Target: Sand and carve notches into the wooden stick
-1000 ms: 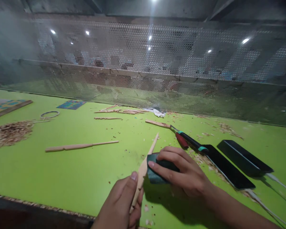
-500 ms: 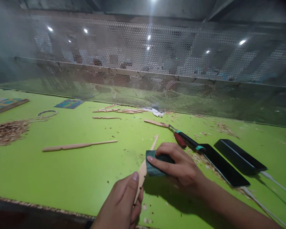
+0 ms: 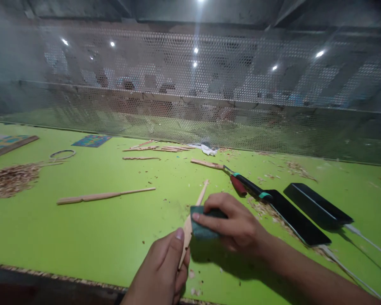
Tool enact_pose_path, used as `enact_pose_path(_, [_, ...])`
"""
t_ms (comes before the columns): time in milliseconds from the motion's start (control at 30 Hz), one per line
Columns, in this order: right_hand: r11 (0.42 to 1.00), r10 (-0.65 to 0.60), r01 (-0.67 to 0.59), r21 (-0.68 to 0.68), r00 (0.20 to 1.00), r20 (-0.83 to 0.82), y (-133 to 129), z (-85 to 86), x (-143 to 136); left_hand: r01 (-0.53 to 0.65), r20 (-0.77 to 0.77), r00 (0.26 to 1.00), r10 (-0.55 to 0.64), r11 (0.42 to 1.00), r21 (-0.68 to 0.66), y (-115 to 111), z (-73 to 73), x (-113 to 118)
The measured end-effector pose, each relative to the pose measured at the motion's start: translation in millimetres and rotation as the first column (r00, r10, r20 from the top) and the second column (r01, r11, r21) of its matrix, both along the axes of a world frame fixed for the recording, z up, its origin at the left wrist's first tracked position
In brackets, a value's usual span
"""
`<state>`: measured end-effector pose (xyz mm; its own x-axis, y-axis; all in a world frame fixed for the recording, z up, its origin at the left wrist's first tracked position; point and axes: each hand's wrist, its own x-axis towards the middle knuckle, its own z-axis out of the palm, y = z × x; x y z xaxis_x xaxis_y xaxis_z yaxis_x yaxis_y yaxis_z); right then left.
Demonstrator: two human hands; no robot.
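Note:
My left hand (image 3: 165, 262) is closed round the lower end of a pale carved wooden stick (image 3: 187, 234), thumb on top. The stick tilts up and away, its thin tip pointing to the back of the table. My right hand (image 3: 238, 224) grips a dark green sheet of sandpaper (image 3: 201, 228), index finger pressing it against the stick's right edge. Part of the stick is covered by the sheet. Left of my hands lies another carved wooden stick (image 3: 104, 196). Beyond my right hand are a wooden-handled carving knife (image 3: 208, 164) and a tool with a black and green handle (image 3: 250, 186).
A red handle (image 3: 238, 185) lies by the tools. Two black devices (image 3: 300, 220) with white cables are at right. Wood shavings (image 3: 12, 180) heap at left, near a ring (image 3: 62, 154). Several thin carved pieces (image 3: 158, 148) lie before a perforated metal screen (image 3: 190, 97) on the green table (image 3: 98, 237).
My right hand has slid the sandpaper slightly down and left along the wooden stick. My left hand keeps its hold, almost unmoved. The camera view has shifted a little.

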<state>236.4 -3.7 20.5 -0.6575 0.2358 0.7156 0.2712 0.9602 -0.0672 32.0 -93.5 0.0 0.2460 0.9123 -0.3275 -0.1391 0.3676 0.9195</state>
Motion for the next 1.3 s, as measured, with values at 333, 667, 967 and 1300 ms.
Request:
enact_pose_path(333, [0.994, -0.072, 0.065, -0.089, 0.995, -0.073, 6, -0.6, 6, 0.002, 0.001, 1.000, -0.002, 0.999, -0.043, 0, 9.2, -5])
enact_pose_path(667, [0.071, -0.461, -0.333, -0.940, 0.825, -0.327, 7, 0.5, -2, -0.009, 0.039, 0.999, 0.013, 0.995, -0.098, 4, 7.9, -7])
enact_pose_path(967, [0.425, -0.315, -0.189, -0.885, 0.886, -0.340, 9, -0.1, 5, 0.005, 0.031, 1.000, -0.002, 0.995, -0.103, 2, 12.4, -10])
enact_pose_path(1300, [0.992, 0.017, -0.013, -0.129, 0.999, 0.027, 1, 1.6, 6, -0.005, 0.091, 0.996, 0.013, 0.996, -0.084, 3, -5.0, -4])
